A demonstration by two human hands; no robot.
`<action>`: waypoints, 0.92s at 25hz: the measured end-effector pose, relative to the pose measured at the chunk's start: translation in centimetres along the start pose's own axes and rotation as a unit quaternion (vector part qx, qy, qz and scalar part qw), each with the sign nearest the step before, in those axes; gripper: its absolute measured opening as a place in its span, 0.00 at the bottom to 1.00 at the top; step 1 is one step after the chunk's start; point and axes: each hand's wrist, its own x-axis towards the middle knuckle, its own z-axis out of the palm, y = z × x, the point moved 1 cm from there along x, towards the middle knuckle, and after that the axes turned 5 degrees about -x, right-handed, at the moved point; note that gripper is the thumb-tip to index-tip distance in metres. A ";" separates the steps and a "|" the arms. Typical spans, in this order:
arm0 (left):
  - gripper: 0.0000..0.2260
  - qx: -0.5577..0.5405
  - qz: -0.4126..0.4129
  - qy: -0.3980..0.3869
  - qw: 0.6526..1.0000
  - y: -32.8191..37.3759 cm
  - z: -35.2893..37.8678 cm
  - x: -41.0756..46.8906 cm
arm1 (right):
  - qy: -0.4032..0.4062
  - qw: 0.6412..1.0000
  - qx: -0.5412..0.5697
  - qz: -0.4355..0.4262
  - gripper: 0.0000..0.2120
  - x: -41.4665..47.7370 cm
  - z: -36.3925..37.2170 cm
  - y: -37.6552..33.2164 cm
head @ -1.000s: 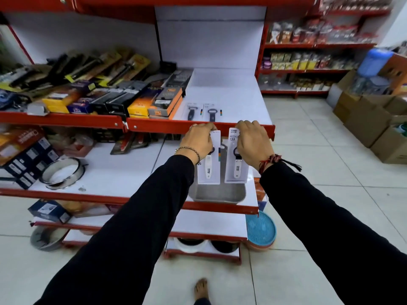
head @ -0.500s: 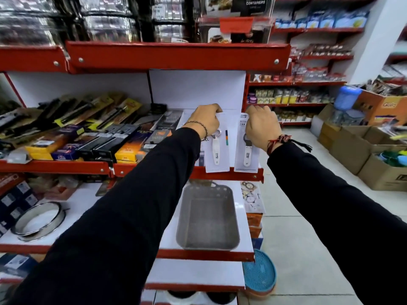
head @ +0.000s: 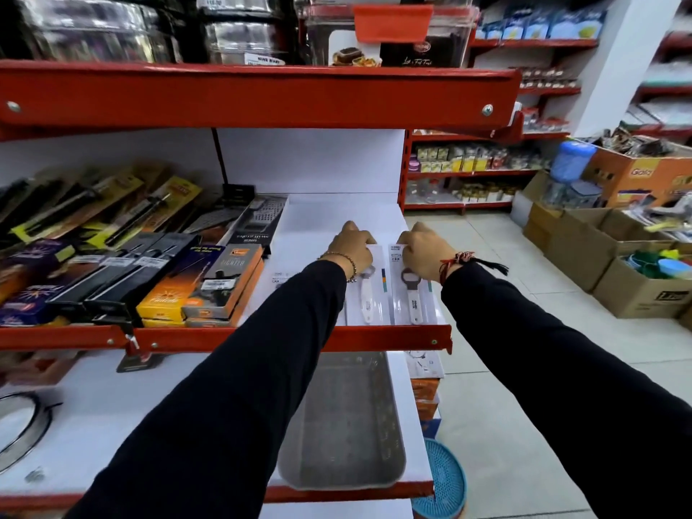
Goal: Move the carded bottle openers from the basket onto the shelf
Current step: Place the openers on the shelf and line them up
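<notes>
Carded bottle openers (head: 389, 290) lie side by side on the shelf (head: 310, 226), each hand's grip, left (head: 352, 249) and right (head: 425, 252), pinching a card's top.

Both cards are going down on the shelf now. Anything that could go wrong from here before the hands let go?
1. The two carded bottle openers lie with their lower ends right at the shelf's red front lip; released carelessly, they might slide off toward the grey basket below.
2. The left hand and right hand grip only the cards' top edges, so the thin cards could bend.
3. The left sleeve covers another card, which could get dragged on withdrawal.
</notes>
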 end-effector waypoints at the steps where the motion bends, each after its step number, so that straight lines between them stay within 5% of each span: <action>1: 0.22 0.007 0.004 -0.004 1.000 -0.2 0.6 0.1 | -0.003 1.000 0.008 0.000 0.17 0.2 0.5 0.1; 11: 0.21 0.155 0.040 -0.026 0.987 -2.6 3.1 -0.9 | -0.046 0.997 -0.033 0.049 0.25 -1.0 2.8 0.1; 19: 0.22 0.201 0.020 -0.013 0.979 -3.6 -0.7 -5.4 | -0.027 0.999 -0.026 -0.012 0.23 -3.2 0.3 -2.4; 23: 0.23 0.281 -0.029 -0.016 0.959 -5.6 -2.9 -7.9 | -0.078 0.993 -0.044 -0.073 0.24 -3.9 0.1 -5.5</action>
